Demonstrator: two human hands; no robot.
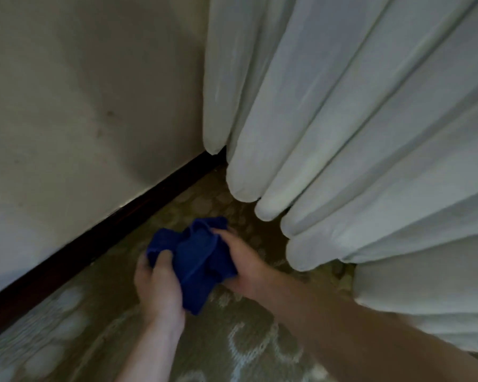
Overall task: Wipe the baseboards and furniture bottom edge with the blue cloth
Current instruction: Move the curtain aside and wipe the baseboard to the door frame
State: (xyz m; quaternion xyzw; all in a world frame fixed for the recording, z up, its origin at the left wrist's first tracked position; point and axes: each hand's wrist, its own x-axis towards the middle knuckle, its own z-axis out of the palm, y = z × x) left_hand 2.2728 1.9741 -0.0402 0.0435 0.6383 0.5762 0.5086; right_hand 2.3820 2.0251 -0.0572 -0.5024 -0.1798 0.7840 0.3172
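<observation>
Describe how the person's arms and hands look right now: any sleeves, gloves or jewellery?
Both the left hand and the right hand are bare, with no gloves. Both forearms are uncovered as far as the frame shows; no sleeve is in view. No watch, ring or bracelet shows, though the image is blurred.

cloth [196, 260] between both hands, baseboard [100, 238] left, curtain [356, 133] right

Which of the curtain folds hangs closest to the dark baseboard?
The leftmost curtain fold: its hem ends right over the baseboard at the corner; the others hang further right.
</observation>
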